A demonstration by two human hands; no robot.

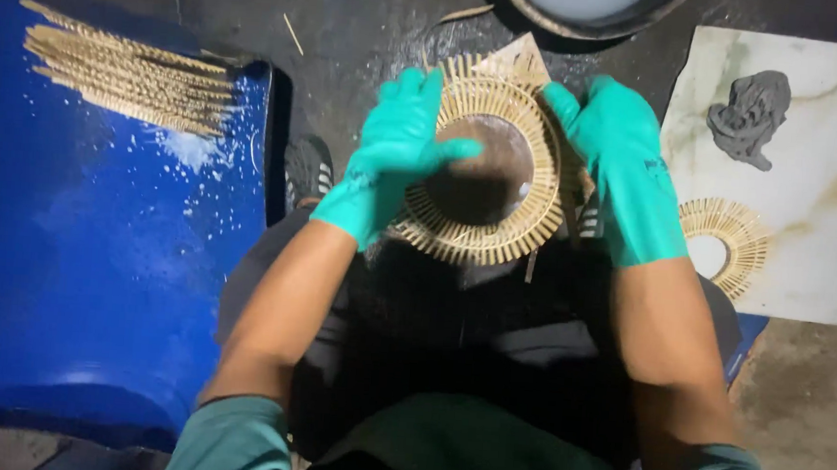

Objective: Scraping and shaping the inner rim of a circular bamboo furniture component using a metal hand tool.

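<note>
Both my hands wear teal gloves and hold a round mirror with a frame of short bamboo sticks (529, 164) above my lap. My left hand (395, 151) grips its left rim, thumb lying across the dark glass. My right hand (617, 155) clasps the right rim from behind. A piece of cardboard (521, 59) shows behind the frame's top edge.
A blue barrel (98, 244) lies on its side to my left with a bundle of bamboo sticks (128, 77) on it. At right a marble tile (828, 192) carries a grey rag (750, 115) and a second stick-framed ring (728, 246). A dark basin (587, 13) sits ahead.
</note>
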